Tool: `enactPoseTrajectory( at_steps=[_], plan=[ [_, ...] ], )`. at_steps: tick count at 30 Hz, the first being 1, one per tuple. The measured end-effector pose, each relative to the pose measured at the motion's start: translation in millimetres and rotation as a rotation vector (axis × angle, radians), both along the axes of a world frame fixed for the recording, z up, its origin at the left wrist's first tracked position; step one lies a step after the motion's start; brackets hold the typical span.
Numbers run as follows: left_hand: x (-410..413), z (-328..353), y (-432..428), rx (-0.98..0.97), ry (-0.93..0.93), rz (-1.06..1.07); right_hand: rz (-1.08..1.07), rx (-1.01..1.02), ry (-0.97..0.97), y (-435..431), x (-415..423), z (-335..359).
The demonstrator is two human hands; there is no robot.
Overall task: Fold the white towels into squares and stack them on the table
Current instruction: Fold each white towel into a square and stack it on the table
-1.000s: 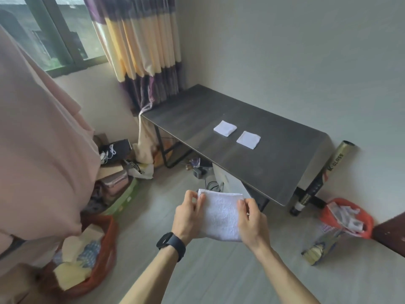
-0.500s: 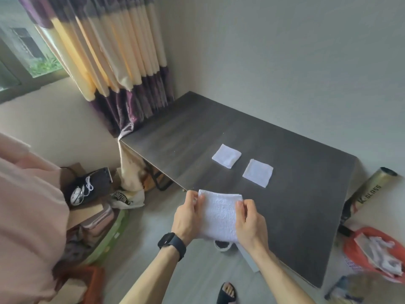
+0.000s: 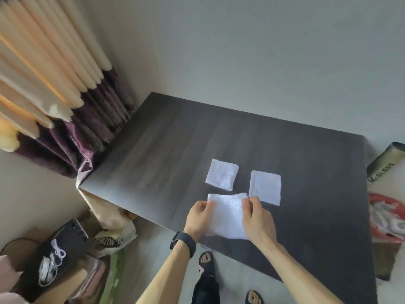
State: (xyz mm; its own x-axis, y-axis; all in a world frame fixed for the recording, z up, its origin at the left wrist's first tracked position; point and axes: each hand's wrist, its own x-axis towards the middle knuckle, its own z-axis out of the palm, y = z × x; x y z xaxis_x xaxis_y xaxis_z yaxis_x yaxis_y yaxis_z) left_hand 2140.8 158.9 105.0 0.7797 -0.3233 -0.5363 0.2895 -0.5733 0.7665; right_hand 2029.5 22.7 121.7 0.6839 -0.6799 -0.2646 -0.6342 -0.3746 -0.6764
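Dark tabletop is spanning centre frame. Left hand is pinching the towel by its left edge, right hand pinching its right, lower centre over the tabletop. Just above, left square and right square are lying apart.

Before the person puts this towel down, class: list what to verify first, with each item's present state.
1. Left hand and right hand both pinch the held towel: ok.
2. Held towel folded square: cannot tell, hands cover its sides.
3. Held towel above the table: ok.
4. Left square and right square stacked: not ok, side by side, apart.
5. Both squares lie flat: ok.
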Motion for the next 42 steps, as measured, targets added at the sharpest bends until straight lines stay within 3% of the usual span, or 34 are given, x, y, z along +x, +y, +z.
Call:
enactPoseTrajectory(
  at_steps=[8, 18, 29, 35, 42],
  plan=[
    [102, -42, -57, 0.026, 0.027, -0.138, -0.183, 0.019, 0.131, -31, 88, -37],
    [185, -109, -109, 0.074, -0.090, -0.246, -0.265, 0.019, 0.165, -76, 166, -123],
    [201, -155, -115, 0.327, -0.206, -0.387, -0.237, -0.026, 0.294, -90, 188, -166],
    [201, -151, -116, 0.332, -0.293, -0.431, -0.356, 0.013, 0.256, -87, 189, -165],
    [202, -154, -120, 0.351, -0.318, -0.461, -0.356, -0.010, 0.293, -87, 191, -167]
  ],
)
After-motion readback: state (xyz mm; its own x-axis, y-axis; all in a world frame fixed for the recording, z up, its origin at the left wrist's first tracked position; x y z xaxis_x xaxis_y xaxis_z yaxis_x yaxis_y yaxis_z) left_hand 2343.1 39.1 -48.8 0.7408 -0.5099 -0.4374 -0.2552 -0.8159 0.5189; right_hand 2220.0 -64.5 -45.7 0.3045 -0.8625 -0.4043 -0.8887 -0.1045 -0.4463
